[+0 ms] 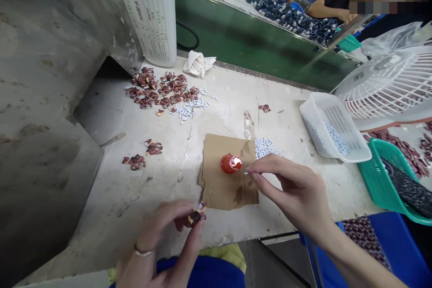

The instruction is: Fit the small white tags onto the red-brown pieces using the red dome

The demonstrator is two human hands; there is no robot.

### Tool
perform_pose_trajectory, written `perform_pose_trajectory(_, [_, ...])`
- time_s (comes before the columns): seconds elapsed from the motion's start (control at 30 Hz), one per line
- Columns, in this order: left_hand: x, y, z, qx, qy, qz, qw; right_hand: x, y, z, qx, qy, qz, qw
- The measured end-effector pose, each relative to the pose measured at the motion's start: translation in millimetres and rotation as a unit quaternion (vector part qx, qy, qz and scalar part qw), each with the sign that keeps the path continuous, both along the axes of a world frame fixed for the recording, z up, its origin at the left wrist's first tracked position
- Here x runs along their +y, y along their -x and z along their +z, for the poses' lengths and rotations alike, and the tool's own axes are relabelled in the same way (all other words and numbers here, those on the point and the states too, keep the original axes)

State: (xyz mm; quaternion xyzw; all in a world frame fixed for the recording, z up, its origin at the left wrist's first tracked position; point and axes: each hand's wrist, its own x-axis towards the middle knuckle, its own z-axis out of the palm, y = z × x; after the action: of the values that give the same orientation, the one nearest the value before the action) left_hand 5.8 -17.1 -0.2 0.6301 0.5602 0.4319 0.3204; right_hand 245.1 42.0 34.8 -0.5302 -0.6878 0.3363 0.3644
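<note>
Figurine (196, 216): small, dark red-brown, lumpy, pinched in left hand (162, 238) above tabletop (111, 198) edge | right hand (290, 189) pinches tiny white piece (246, 173) beside glossy red cap (231, 164) on torn cardboard (219, 189)

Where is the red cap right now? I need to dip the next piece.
In the head view, the red cap sits on the cardboard scrap mid-table, just left of the right hand fingertips.
</note>
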Motion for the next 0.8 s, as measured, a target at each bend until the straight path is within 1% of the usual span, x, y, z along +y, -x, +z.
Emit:
perform_pose_trajectory(0.03, [2.2,-2.8,1.7,0.002,-0.007,-0.013,1.000,-2.1,2.2,1.2,0.023,0.019,-0.010,1.000])
perform_pose_trajectory(0.13, [10.0,-8.9,5.8,0.035,-0.040,-0.077,0.996,-7.7,7.3,4.5,0.087,0.093,-0.041,0.991])
perform_pose_trajectory(0.17, [12.1,-9.9,6.6,0.051,-0.055,-0.081,0.994,-9.3,8.3,5.3,0.109,0.117,-0.047,0.986])
perform_pose_trajectory(0.23, [14.2,-10.1,7.2,0.081,-0.090,-0.064,0.991,-12.1,9.6,5.8,0.146,0.155,-0.056,0.976])
perform_pose_trajectory(0.3, [13.8,-8.5,7.0,0.093,-0.109,-0.074,0.987,-14.5,10.7,5.8,0.168,0.179,-0.056,0.968])
perform_pose_trajectory(0.33, [13.2,-7.5,6.9,0.092,-0.107,-0.084,0.986,-15.7,11.5,5.8,0.174,0.182,-0.054,0.966])
perform_pose_trajectory(0.4, [12.3,-5.6,7.2,0.082,-0.098,-0.085,0.988,-18.0,13.5,6.4,0.174,0.166,-0.044,0.970])
perform_pose_trajectory(0.47, [12.9,-4.3,8.1,0.079,-0.101,-0.065,0.990,-20.0,16.0,7.7,0.160,0.127,-0.027,0.979])
perform_pose_trajectory(0.5, [13.8,-3.9,8.6,0.083,-0.103,-0.066,0.989,-20.9,17.3,8.5,0.149,0.107,-0.015,0.983])
perform_pose_trajectory(0.63, [18.3,-2.7,9.2,0.093,-0.109,-0.138,0.980,-23.3,22.1,12.5,0.125,0.050,0.028,0.991])
perform_pose_trajectory(0.73, [18.3,-3.5,8.8,0.089,-0.112,-0.158,0.977,-23.0,25.1,15.7,0.121,0.017,0.051,0.991])
perform_pose_trajectory(0.8, [16.3,-5.0,8.8,0.070,-0.110,-0.146,0.981,-21.9,26.4,17.2,0.120,-0.001,0.068,0.990])
